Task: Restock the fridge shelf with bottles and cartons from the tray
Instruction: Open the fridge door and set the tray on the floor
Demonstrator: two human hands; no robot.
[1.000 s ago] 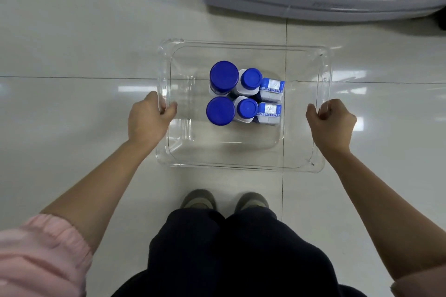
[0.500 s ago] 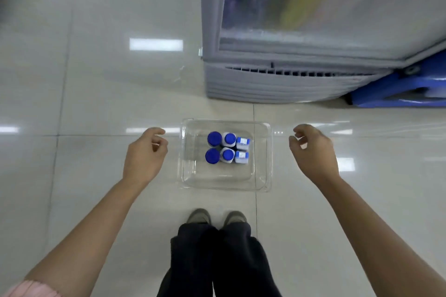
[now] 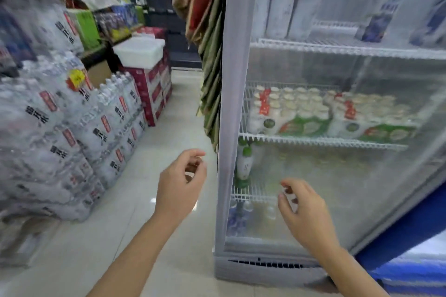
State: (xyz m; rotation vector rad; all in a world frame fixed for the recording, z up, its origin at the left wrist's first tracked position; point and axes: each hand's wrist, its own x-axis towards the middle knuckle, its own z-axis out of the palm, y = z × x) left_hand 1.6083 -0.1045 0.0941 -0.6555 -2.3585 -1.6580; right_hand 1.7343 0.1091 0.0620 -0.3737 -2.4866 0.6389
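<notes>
A glass-door fridge point(image 3: 226, 103) stands in front of me with its door closed. Behind the fogged glass, white wire shelves point(image 3: 313, 141) hold packs of pale bottles point(image 3: 296, 113), and a green-capped bottle point(image 3: 245, 164) stands one shelf lower. My left hand point(image 3: 179, 185) hovers just left of the fridge's frame, empty, with fingers loosely curled. In front of the lower glass my right hand point(image 3: 305, 210) is raised, empty as well, fingers apart. The tray with its bottles and cartons is out of view.
Stacked shrink-wrapped packs of water bottles point(image 3: 79, 132) line the left side of the aisle. Red cartons with a white box on top point(image 3: 144, 72) stand behind them. Cloth items point(image 3: 207, 31) hang beside the fridge. A blue chest point(image 3: 415, 248) sits at the lower right.
My hands let go of the clear tray on the floor and rose. My view swung up from the tray to the fridge door, and the tray dropped out of sight.
</notes>
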